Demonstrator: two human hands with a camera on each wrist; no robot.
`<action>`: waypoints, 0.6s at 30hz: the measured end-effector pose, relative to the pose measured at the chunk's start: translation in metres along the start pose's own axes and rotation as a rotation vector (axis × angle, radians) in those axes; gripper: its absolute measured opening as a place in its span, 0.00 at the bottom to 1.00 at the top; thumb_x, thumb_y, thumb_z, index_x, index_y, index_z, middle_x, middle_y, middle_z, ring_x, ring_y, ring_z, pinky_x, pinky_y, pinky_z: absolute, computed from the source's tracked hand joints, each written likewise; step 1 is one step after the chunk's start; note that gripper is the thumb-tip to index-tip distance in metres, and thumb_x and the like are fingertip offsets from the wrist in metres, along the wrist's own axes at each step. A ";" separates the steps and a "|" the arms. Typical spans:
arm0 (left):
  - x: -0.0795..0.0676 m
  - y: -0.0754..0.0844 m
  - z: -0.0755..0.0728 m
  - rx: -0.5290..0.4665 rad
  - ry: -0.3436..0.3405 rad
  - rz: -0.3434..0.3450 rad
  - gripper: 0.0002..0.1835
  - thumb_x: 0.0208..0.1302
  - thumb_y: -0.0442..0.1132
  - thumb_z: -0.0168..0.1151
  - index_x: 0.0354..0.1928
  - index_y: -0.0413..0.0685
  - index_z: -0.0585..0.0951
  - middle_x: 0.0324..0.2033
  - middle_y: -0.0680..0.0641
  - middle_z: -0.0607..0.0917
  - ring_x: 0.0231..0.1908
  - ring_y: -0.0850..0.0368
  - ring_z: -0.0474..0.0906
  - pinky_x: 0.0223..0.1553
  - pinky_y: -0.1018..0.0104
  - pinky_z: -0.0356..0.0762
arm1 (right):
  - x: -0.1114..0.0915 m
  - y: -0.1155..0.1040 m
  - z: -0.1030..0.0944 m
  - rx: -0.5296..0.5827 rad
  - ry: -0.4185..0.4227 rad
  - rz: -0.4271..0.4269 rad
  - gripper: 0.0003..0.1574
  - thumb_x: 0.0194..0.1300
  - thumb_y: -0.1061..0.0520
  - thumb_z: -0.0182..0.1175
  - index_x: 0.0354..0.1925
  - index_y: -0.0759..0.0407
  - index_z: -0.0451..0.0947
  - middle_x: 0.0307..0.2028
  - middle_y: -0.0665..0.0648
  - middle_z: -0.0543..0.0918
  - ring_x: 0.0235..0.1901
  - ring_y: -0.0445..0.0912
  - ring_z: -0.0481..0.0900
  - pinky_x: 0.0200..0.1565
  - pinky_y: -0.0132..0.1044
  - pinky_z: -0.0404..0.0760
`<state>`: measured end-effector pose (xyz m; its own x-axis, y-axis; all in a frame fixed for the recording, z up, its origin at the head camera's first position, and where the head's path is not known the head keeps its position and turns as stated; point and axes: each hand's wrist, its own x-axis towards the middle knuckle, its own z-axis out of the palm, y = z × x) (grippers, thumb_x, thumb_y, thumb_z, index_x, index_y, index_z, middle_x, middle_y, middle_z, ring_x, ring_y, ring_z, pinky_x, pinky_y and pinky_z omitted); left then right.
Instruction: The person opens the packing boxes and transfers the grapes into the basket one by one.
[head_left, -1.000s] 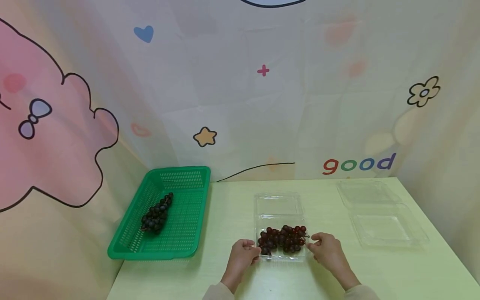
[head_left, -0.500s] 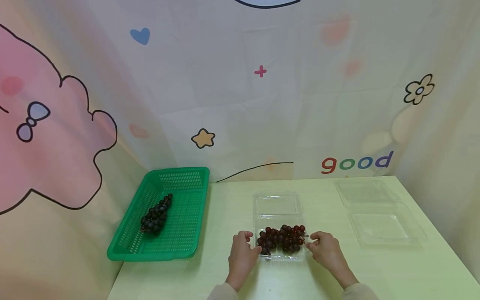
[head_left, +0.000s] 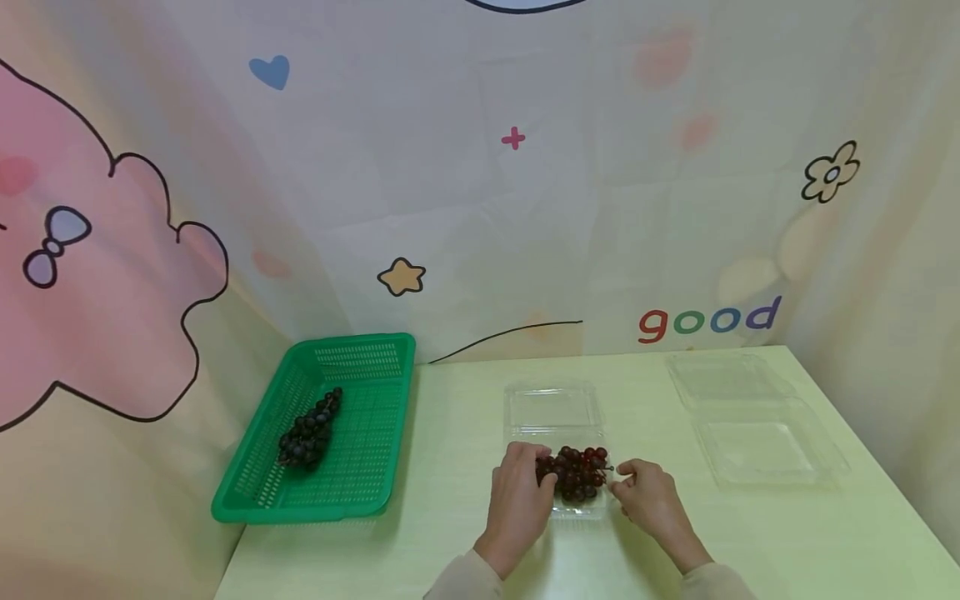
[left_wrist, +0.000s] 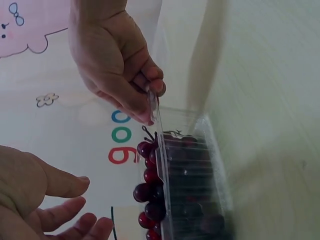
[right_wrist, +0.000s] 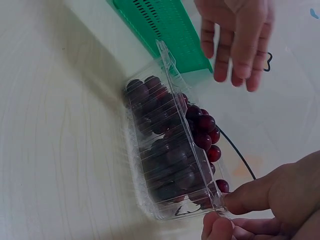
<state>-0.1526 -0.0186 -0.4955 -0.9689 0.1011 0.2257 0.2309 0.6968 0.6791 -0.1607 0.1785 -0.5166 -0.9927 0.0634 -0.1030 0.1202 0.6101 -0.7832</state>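
A bunch of dark red grapes lies in a clear plastic clamshell box, whose lid is folded back flat on the table. My right hand pinches the box's right rim between thumb and fingers, as the right wrist view shows at the box corner. Above the box's left part hovers my left hand, fingers extended and apart from the grapes in the left wrist view, where the hand holds nothing. In the head view it hides the left end of the bunch.
To the left stands a green plastic basket with another bunch of dark grapes in it. A second clear clamshell box lies unfolded at the right of the table. A printed curtain hangs behind.
My left hand has let go of the box's left edge and moved up and right over the grapes, its fingers spreading. The right hand stays at the right rim.
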 end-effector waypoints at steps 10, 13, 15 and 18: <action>0.016 0.021 0.011 0.123 -0.088 0.220 0.14 0.68 0.35 0.69 0.54 0.47 0.85 0.51 0.50 0.84 0.52 0.55 0.81 0.52 0.62 0.81 | 0.000 0.001 0.000 0.010 0.013 -0.004 0.18 0.63 0.68 0.66 0.48 0.80 0.78 0.23 0.56 0.83 0.17 0.44 0.78 0.21 0.37 0.77; 0.021 0.025 0.016 0.145 -0.102 0.257 0.14 0.69 0.34 0.68 0.55 0.46 0.85 0.50 0.50 0.85 0.51 0.57 0.82 0.51 0.66 0.81 | 0.001 0.004 0.002 0.012 0.021 -0.010 0.18 0.62 0.67 0.66 0.48 0.79 0.79 0.23 0.54 0.83 0.17 0.43 0.79 0.21 0.37 0.77; 0.023 0.027 0.020 0.158 -0.108 0.279 0.13 0.69 0.34 0.68 0.54 0.46 0.86 0.49 0.50 0.85 0.50 0.58 0.82 0.49 0.69 0.81 | 0.001 0.004 0.001 0.013 0.022 -0.010 0.18 0.62 0.67 0.66 0.48 0.79 0.79 0.23 0.54 0.84 0.18 0.44 0.79 0.21 0.37 0.77; 0.027 0.029 0.027 0.180 -0.119 0.299 0.13 0.69 0.34 0.68 0.53 0.47 0.86 0.48 0.51 0.85 0.48 0.60 0.82 0.49 0.71 0.80 | 0.000 0.004 0.001 0.016 0.024 -0.005 0.18 0.62 0.67 0.65 0.48 0.79 0.79 0.24 0.53 0.84 0.19 0.44 0.79 0.22 0.37 0.77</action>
<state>-0.1748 0.0233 -0.4883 -0.8669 0.3936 0.3059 0.4965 0.7366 0.4593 -0.1605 0.1802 -0.5204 -0.9932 0.0792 -0.0849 0.1155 0.5981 -0.7931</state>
